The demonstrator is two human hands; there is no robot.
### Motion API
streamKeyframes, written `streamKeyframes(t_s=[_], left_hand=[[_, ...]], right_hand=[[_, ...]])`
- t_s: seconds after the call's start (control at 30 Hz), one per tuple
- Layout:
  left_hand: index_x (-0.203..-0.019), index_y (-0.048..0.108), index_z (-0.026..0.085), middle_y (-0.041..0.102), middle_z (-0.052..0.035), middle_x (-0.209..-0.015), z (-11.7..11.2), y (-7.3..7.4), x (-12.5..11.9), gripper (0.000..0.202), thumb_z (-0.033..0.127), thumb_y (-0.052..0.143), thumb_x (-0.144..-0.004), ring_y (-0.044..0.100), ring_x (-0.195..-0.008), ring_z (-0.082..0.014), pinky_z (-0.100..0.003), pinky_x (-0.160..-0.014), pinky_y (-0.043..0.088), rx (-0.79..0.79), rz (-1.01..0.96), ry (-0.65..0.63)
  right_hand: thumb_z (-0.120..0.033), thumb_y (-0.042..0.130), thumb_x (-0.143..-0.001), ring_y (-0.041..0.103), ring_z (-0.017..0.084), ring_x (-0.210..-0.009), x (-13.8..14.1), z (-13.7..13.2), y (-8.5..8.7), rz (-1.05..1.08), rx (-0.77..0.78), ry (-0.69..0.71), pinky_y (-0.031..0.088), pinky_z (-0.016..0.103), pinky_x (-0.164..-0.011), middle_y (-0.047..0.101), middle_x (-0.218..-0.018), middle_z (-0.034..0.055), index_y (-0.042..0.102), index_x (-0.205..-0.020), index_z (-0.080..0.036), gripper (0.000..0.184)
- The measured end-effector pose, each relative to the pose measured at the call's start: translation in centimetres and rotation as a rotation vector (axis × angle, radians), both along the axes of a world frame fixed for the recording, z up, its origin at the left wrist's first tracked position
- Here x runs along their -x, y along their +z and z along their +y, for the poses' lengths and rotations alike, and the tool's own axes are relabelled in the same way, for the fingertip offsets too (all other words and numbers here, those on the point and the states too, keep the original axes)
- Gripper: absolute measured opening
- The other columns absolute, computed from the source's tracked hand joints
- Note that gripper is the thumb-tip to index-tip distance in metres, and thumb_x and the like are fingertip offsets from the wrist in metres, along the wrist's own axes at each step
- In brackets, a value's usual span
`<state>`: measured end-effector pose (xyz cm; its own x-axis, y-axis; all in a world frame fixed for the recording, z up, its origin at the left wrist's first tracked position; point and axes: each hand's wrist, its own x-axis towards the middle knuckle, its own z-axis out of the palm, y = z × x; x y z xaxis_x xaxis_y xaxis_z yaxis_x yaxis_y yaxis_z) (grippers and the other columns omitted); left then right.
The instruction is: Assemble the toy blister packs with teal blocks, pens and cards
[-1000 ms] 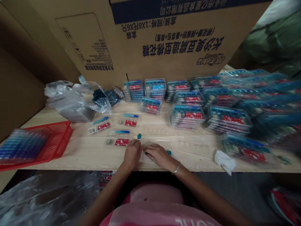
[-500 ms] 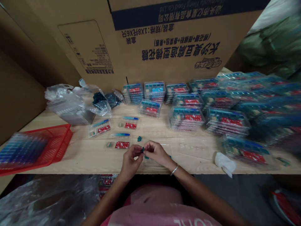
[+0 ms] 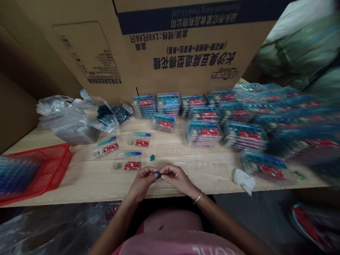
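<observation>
Currently left hand and right hand pinch a dark teal lump, fingers nearly closed, near the bench front edge. Open room leftward to the red basket; case stacks crowd the right. Versus a second ago: hands now meet at the lump.

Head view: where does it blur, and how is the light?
Head view: packs at far right and contents of the red basket smear; head view: left hand and right hand look sharper; head view: dim light, pale highlights on the plastic bag.
</observation>
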<state>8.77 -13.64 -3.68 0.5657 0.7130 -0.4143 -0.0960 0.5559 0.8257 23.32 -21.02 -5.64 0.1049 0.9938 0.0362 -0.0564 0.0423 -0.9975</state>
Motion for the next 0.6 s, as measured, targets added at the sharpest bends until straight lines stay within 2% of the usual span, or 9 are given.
streamKeyframes(t_s=[0.1, 0.2, 0.43, 0.6], left_hand=[[-0.065, 0.068, 0.015, 0.066, 0.0025, -0.062, -0.1, 0.3, 0.0, 0.032, 0.027, 0.089, -0.044, 0.058, -0.056, -0.007, -0.018, -0.058, 0.046, 0.11, -0.058, -0.038], [-0.067, 0.069, 0.015, 0.067, 0.0017, -0.063, -0.2, 0.3, -0.1, 0.033, 0.026, 0.089, -0.043, 0.06, -0.057, -0.0073, -0.018, -0.059, 0.046, 0.116, -0.056, -0.063], [-0.064, 0.065, 0.014, 0.064, 0.002, -0.056, -0.1, 0.2, -0.5, 0.039, 0.038, 0.088, -0.044, 0.057, -0.05, -0.0081, -0.019, -0.053, 0.043, -0.055, 0.019, -0.122], [-0.06, 0.056, 0.015, 0.056, 0.005, -0.048, 0.0, -0.7, -1.0, 0.038, 0.041, 0.083, -0.052, 0.05, -0.044, -0.0071, -0.02, -0.048, 0.039, -0.187, 0.056, -0.135]], right_hand=[[-0.035, 0.068, -0.075, 0.057, 0.012, -0.07, 0.0, -0.5, 0.3, -0.011, -0.017, -0.024, 0.045, 0.025, -0.068, 0.062, -0.077, -0.0006, 0.061, -0.083, -0.018, 0.02], [-0.037, 0.069, -0.075, 0.058, 0.013, -0.07, -0.3, -0.6, -0.1, 0.031, 0.004, -0.024, 0.046, 0.026, -0.069, 0.063, -0.076, -0.0007, 0.062, -0.084, -0.018, 0.022], [-0.037, 0.069, -0.075, 0.059, 0.013, -0.073, -0.6, -0.9, -0.4, 0.058, 0.023, -0.029, 0.046, 0.027, -0.07, 0.065, -0.079, 0.0002, 0.064, -0.087, -0.018, 0.023], [-0.032, 0.067, -0.076, 0.06, 0.012, -0.073, -0.2, -1.6, -0.4, 0.02, -0.014, -0.064, 0.047, 0.025, -0.068, 0.065, -0.08, 0.0007, 0.06, -0.088, -0.018, 0.019]])
